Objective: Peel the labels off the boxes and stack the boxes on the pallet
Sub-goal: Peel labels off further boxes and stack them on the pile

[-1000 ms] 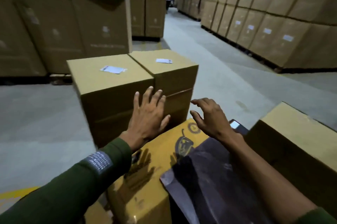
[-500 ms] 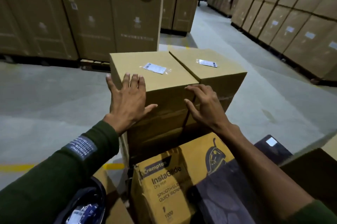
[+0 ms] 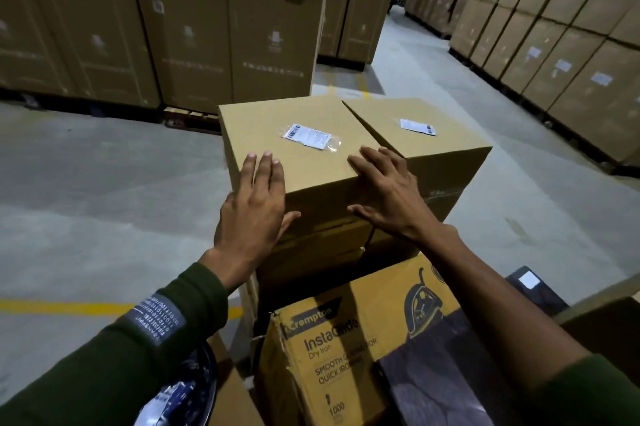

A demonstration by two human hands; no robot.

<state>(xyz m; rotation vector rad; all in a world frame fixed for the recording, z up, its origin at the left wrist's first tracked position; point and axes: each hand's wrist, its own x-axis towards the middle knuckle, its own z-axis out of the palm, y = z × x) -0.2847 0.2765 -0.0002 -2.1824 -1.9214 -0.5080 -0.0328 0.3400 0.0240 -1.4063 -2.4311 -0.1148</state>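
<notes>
Both hands are resting flat, fingers extended, on the near box (image 3: pixel 311 162): left hand (image 3: pixel 252 214), right hand (image 3: pixel 388 190). Its label (image 3: pixel 310 136) is lying just beyond the fingertips, nearer the right hand.

Brown boxes (image 3: pixel 311 134), white labels (image 3: pixel 310 136), green sleeves (image 3: pixel 145 349)

floor (image 3: pixel 104 204): grey concrete | yellow line (image 3: pixel 62 308) | stacked cartons (image 3: pixel 194 37)
</notes>
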